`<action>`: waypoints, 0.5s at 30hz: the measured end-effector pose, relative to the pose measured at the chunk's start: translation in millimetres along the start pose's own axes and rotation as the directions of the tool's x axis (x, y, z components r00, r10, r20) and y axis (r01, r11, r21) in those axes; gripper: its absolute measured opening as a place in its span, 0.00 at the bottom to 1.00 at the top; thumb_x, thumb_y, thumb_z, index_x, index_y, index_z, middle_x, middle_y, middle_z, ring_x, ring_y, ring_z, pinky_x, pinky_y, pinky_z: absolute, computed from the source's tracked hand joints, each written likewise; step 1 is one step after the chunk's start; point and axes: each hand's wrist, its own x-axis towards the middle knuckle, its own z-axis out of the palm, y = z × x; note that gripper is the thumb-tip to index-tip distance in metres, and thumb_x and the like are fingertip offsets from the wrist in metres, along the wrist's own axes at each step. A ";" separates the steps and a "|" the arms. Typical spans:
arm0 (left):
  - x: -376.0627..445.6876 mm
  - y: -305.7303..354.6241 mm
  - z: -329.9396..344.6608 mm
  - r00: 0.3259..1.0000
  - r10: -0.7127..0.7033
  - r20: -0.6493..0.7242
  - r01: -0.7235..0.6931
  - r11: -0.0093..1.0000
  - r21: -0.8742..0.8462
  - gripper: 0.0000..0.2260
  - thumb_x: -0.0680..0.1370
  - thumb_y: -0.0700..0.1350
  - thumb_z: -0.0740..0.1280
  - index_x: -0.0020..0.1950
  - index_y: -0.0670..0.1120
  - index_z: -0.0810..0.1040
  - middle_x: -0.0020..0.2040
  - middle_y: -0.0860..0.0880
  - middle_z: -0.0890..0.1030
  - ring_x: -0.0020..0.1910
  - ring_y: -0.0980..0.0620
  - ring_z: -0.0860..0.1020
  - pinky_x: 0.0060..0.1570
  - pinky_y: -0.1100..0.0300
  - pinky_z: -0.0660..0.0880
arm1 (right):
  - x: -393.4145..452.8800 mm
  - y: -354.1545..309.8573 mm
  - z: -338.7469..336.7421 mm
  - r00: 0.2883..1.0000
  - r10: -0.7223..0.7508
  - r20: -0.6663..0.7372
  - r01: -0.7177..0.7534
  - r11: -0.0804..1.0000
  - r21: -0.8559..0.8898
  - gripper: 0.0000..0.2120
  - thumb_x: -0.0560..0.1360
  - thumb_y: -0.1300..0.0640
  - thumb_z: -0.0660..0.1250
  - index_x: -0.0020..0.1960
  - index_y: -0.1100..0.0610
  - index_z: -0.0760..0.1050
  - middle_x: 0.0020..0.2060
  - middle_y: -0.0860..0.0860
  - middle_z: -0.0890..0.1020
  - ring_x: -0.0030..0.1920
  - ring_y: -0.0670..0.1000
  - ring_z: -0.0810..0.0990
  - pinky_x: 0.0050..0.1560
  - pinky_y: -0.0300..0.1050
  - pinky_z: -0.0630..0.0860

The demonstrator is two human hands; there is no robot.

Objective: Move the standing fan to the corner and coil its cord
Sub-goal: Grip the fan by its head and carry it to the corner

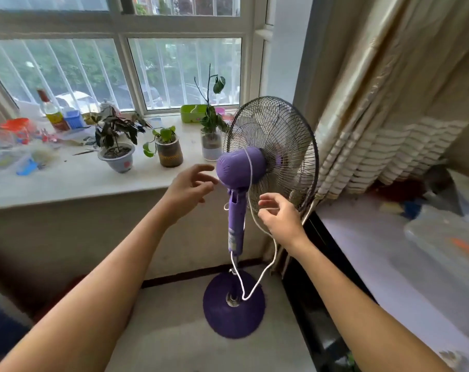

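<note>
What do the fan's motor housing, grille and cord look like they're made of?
Motor housing: purple plastic, probably; smooth moulded shell with vent slots and a soft sheen.
Grille: thin dark wire, likely painted or coated metal; fine radial spokes.
Cord: white and flexible, looks rubber or PVC sheathed; it drapes in loose loops.

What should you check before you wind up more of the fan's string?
1. Fan standing in the corner: ok, upright by the sill and curtain.
2. Base flat on the floor: ok.
3. Cord looped over the purple motor housing: ok, one strand crosses it.
4. Cord slack picked up: not ok, a long loop hangs down to the base.
5. Right hand holding the cord: cannot tell, fingers are loose beside it.
6. Left hand free: ok, open near the housing.
7. Plug end found: cannot tell, not seen.
</note>
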 end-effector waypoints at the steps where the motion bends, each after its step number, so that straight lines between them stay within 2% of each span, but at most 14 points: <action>1: 14.9 -11.8 -5.6 1.000 -0.022 0.013 0.022 1.000 -0.010 0.17 0.79 0.36 0.65 0.68 0.44 0.73 0.52 0.45 0.84 0.50 0.47 0.81 0.41 0.57 0.78 | 8.5 6.0 13.2 1.000 0.028 -0.007 -0.028 1.000 -0.002 0.13 0.71 0.62 0.69 0.53 0.49 0.78 0.45 0.45 0.83 0.45 0.45 0.82 0.54 0.48 0.80; 5: 65.3 -59.4 -12.3 0.992 -0.079 0.101 0.081 0.997 -0.014 0.16 0.79 0.35 0.65 0.65 0.45 0.74 0.52 0.43 0.84 0.49 0.46 0.81 0.43 0.53 0.77 | 37.6 29.9 57.9 0.991 0.113 -0.069 -0.114 0.993 -0.016 0.15 0.71 0.66 0.69 0.56 0.55 0.79 0.48 0.51 0.84 0.48 0.51 0.83 0.56 0.46 0.79; 11: 98.8 -135.2 12.0 0.959 -0.208 0.194 0.209 0.978 0.017 0.14 0.76 0.34 0.67 0.61 0.44 0.78 0.53 0.38 0.84 0.50 0.40 0.82 0.44 0.52 0.77 | 44.0 91.2 102.3 0.953 0.298 -0.058 -0.301 0.953 -0.042 0.15 0.72 0.66 0.69 0.58 0.57 0.79 0.48 0.49 0.83 0.43 0.40 0.80 0.46 0.28 0.74; 13: 110.4 -154.4 19.0 0.949 -0.228 0.217 0.230 0.973 0.018 0.13 0.76 0.35 0.68 0.59 0.46 0.79 0.53 0.39 0.84 0.50 0.43 0.83 0.44 0.53 0.78 | 50.0 109.4 107.1 0.938 0.337 -0.081 -0.342 0.939 -0.046 0.15 0.71 0.66 0.70 0.57 0.57 0.79 0.46 0.48 0.83 0.42 0.39 0.79 0.44 0.24 0.73; 15: 122.9 -167.3 25.8 0.945 -0.241 0.222 0.246 0.969 0.006 0.13 0.74 0.39 0.71 0.58 0.48 0.79 0.52 0.41 0.85 0.48 0.49 0.83 0.44 0.56 0.77 | 57.0 125.4 110.2 0.925 0.371 -0.079 -0.376 0.926 -0.048 0.14 0.71 0.65 0.71 0.55 0.56 0.79 0.45 0.47 0.82 0.43 0.40 0.80 0.43 0.25 0.73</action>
